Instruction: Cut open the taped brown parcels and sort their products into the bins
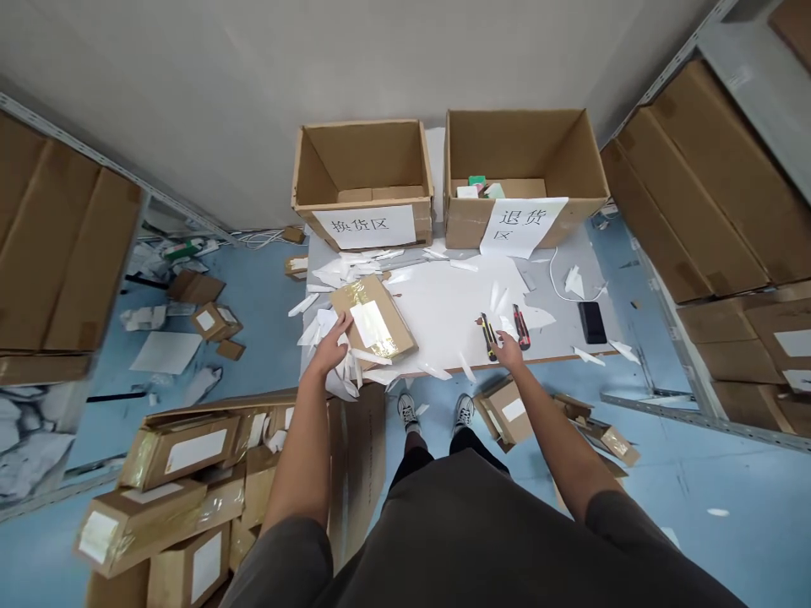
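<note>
A taped cardboard box (401,319) with a white label lies at an angle on the left part of the table. My left hand (332,344) grips its left edge, fingers on the cardboard. Toward the table's front edge, my right hand (508,350) has its fingers closed at the side of a yellow-and-black utility knife (487,336). Just right of that hand lies a red-and-black utility knife (520,328). Torn white paper strips (345,272) are scattered around the box and along the table.
Two large open cartons with paper signs, a left one (373,228) and a right one (465,221), stand at the table's back; the right contains small boxes. A phone (592,323) lies at right. Taped parcels (183,452) fill a big carton at lower left. Shelved cartons flank both sides.
</note>
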The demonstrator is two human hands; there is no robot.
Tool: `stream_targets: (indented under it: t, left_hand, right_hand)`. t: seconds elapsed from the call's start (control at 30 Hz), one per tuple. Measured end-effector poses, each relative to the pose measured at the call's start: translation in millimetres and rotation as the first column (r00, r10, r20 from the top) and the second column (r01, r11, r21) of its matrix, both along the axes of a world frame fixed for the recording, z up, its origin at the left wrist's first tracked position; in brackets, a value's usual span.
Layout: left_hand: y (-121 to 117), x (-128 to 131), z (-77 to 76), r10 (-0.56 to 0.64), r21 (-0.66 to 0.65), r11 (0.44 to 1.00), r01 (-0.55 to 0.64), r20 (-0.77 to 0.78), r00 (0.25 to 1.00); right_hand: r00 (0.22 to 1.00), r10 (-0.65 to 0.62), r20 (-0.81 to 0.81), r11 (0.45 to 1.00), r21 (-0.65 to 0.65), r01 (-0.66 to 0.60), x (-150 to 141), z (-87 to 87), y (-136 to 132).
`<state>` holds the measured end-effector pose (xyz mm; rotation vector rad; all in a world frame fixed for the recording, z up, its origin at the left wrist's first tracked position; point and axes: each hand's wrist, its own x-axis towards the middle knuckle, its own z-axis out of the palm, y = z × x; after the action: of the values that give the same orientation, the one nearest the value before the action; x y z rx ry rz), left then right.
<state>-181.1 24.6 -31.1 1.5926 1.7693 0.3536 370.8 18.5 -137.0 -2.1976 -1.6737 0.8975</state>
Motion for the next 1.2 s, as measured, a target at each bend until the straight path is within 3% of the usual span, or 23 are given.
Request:
stream_targets:
  t: [0.13,0.23,0.33,0.43,0.53,0.67,0.8,0.93,1.07,1.2]
  left_hand:
    - [1.0,24.2,2.8,-0.022,-0.064,0.998,0.015,-0.1,0.995]
    - [3.2,26.5,1.4,-0.108,-0.157,0.984,0.083,-0.16,0.981]
    - [7.5,14.1,1.2,-0.203,-0.241,0.958,0.156,-0.18,0.963]
    - [11.4,4.8,2.7,-0.19,-0.228,0.963,0.145,-0.189,0.964]
    - [12.3,7.3,5.8,-0.126,-0.116,0.988,0.103,-0.221,0.967]
    - [12.8,16.4,10.4,-0.113,0.003,0.993,0.118,-0.273,0.955]
    - [26.4,12.1,9.8,-0.11,0.027,0.993,0.118,-0.192,0.975]
    - [53.8,-0.4,3.3,-0.12,0.008,0.992,0.122,-0.135,0.984]
    - [74.7,-7.2,-8.2,-0.141,-0.015,0.99,0.141,-0.093,0.986]
    - [72.7,-7.3,-21.3,-0.078,-0.049,0.996,0.074,-0.075,0.994]
  right_hand:
    - [0.997,0.025,0.073,0.997,-0.08,-0.019,-2.6,-29.1,10.9]
    - [0.992,0.012,0.128,0.993,-0.117,0.003,-7.3,-42.8,19.2]
    - [0.99,-0.005,0.141,0.992,-0.125,0.023,-7.6,-49.7,25.8]
    - [0.991,0.009,0.135,0.99,-0.141,0.01,-7.0,-46.8,31.5]
    - [0.995,0.013,0.098,0.993,-0.12,-0.002,-14.0,-30.3,39.6]
    - [0.999,0.027,-0.028,1.0,-0.009,-0.027,-45.3,14.0,60.5]
    - [0.984,0.05,-0.172,0.987,0.159,-0.022,-100.9,71.4,89.6]
    - [0.902,0.142,-0.408,0.979,0.192,-0.067,-172.5,114.0,110.1]
    - [0.824,0.226,-0.52,0.974,0.129,-0.186,-245.4,127.6,117.0]
    - [0.884,0.372,-0.284,0.928,0.125,-0.35,-306.9,127.1,120.5]
